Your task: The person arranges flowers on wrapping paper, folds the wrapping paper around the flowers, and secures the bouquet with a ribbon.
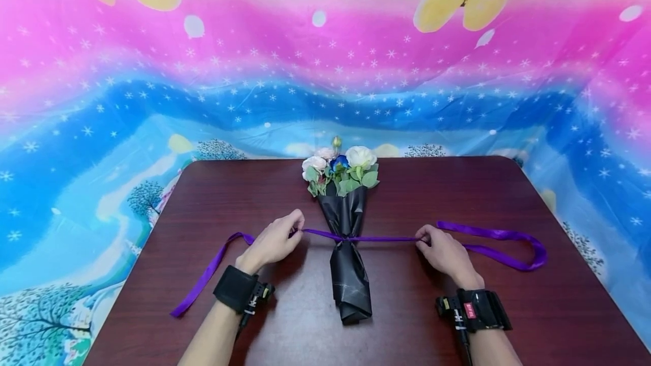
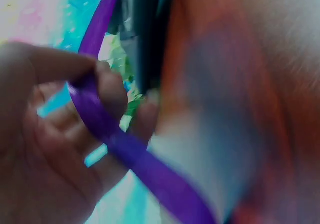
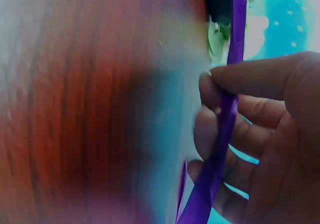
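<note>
A bouquet [image 1: 361, 158] of white, pale pink and blue flowers with green leaves lies on the table, its stems wrapped in black paper [image 1: 350, 275]. A purple ribbon [image 1: 386, 239] crosses the narrow waist of the wrapping and stretches nearly straight to both sides. Left of the bouquet, my left hand [image 1: 274, 239] pinches the ribbon between thumb and forefinger, and one tail hangs down past the palm in the left wrist view. On the other side my right hand [image 1: 445, 250] pinches the ribbon [image 3: 239, 29] the same way. Its longer tail loops over the table to the right.
The dark reddish wooden table [image 1: 203, 191] has rounded far corners. Behind and beside it hangs a printed cloth [image 1: 305, 89] in pink and blue with snowflakes and trees. Each wrist wears a black strap [image 1: 236, 290] with a small camera.
</note>
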{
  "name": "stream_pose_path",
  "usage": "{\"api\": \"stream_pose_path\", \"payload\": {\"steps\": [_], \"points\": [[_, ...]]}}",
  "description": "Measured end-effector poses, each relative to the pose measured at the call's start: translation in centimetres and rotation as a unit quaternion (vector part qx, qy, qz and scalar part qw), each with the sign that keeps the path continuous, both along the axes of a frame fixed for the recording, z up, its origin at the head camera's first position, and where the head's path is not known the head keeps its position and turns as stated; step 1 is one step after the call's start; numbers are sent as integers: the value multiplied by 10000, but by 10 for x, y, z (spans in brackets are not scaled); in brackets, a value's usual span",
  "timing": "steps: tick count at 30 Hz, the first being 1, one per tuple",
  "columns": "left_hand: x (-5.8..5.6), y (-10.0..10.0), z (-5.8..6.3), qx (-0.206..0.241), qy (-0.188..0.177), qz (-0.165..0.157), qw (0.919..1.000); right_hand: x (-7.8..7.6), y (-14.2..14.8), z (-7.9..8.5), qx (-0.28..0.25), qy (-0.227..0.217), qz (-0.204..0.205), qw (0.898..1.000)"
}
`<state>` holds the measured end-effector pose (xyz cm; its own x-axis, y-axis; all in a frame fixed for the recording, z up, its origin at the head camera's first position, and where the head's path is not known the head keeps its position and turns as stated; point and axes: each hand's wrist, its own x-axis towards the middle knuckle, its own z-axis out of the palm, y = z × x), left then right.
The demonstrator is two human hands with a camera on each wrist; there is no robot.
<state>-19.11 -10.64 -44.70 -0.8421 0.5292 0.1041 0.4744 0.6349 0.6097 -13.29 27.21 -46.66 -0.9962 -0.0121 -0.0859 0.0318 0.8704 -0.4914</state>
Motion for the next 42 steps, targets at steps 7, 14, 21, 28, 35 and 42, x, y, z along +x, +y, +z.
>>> {"api": "stream_pose_path", "payload": {"steps": [7, 14, 21, 28, 35, 42], "points": [[-1, -14, 10, 1108, -1990, -824, 9702, -1, 13, 6, -526, -359, -95, 9979], [-4, -31, 10, 1614, -1820, -1160, 9630, 0, 23, 11, -1954, -652, -206, 9783], [-2, -42, 18, 567, -1543, -953, 9818, 2, 30, 16, -3000, -1077, -338, 9472], [1, -39, 21, -770, -544, 175, 9954, 2, 30, 18, -3765, -937, -671, 9192], [2, -31, 18, -787, 344, 1025, 9910, 3, 30, 19, -5178, -1112, -202, 8480], [2, -26, 14, -454, 860, 1557, 9830, 5, 29, 16, -5383, -1021, 55, 8365]]}}
